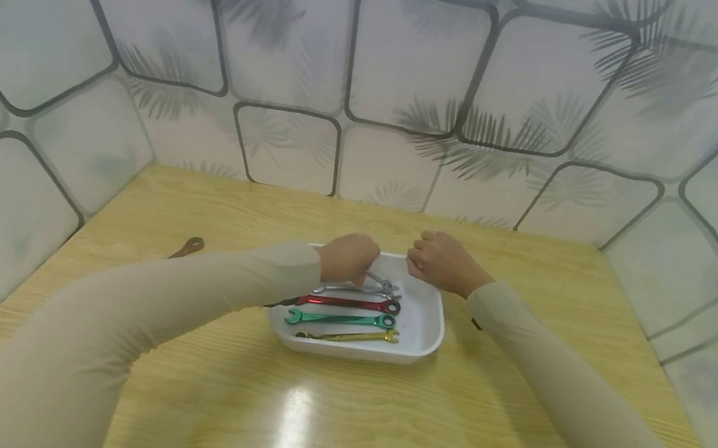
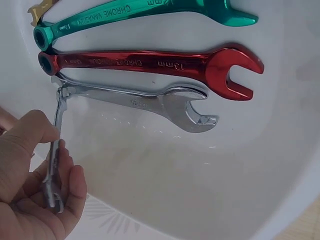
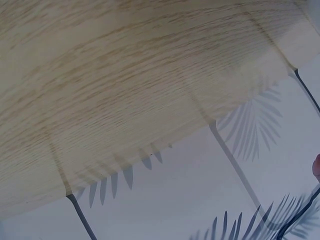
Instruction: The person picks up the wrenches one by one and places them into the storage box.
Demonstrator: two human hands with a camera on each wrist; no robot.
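My left hand (image 1: 349, 256) pinches a small silver combination wrench (image 2: 56, 135) between thumb and fingers above the far side of a white tray (image 1: 421, 320). The wrench's ring end meets the end of a larger silver wrench (image 2: 135, 99) lying in the tray. Beside that lie a red wrench (image 2: 135, 61), a green wrench (image 2: 125, 12) and a gold wrench (image 1: 353, 336), side by side. My right hand (image 1: 447, 264) is curled like a fist at the tray's far right corner; no held thing shows. Only a fingertip (image 3: 317, 167) appears in the right wrist view.
A brown, ring-ended tool (image 1: 189, 247) lies on the wooden table (image 1: 350, 415) left of the tray, partly behind my left sleeve. Patterned pale wall panels (image 1: 411, 60) stand around the table's back and sides.
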